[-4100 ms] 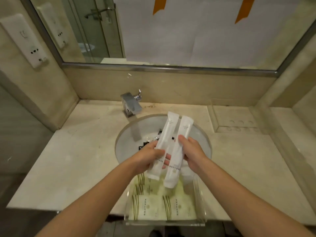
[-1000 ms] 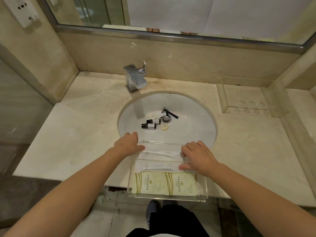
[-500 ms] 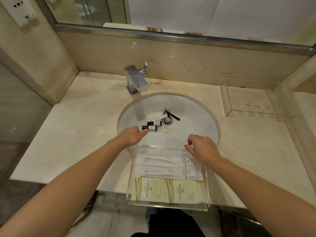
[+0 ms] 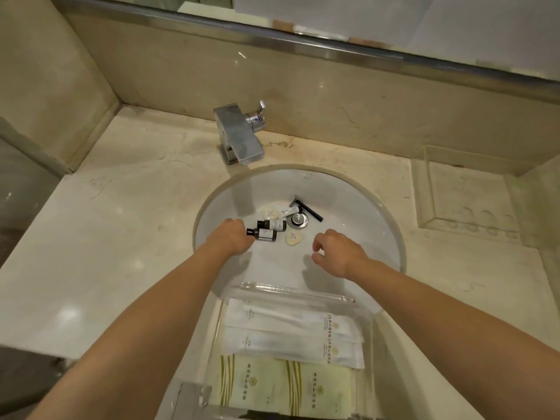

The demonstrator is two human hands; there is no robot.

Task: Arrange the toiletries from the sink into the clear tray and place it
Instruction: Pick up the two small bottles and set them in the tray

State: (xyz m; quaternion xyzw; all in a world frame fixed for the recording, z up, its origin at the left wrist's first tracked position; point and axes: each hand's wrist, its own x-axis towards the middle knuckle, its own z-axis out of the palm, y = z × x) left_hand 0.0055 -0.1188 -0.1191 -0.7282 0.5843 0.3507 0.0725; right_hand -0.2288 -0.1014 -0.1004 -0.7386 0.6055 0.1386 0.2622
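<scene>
Fingers touching dark bottle, label unreadable

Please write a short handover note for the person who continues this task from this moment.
Left hand: fingers at the cap of the nearer small dark bottle in the white sink basin; grip unclear.
Right hand: loosely curled above the basin, holding nothing.
Done: two long white sachets and two pale green packets lie in the clear acrylic tray.
Left in the basin: second dark bottle, small white tube, black razor, two cream soaps. Then place the tray.
</scene>
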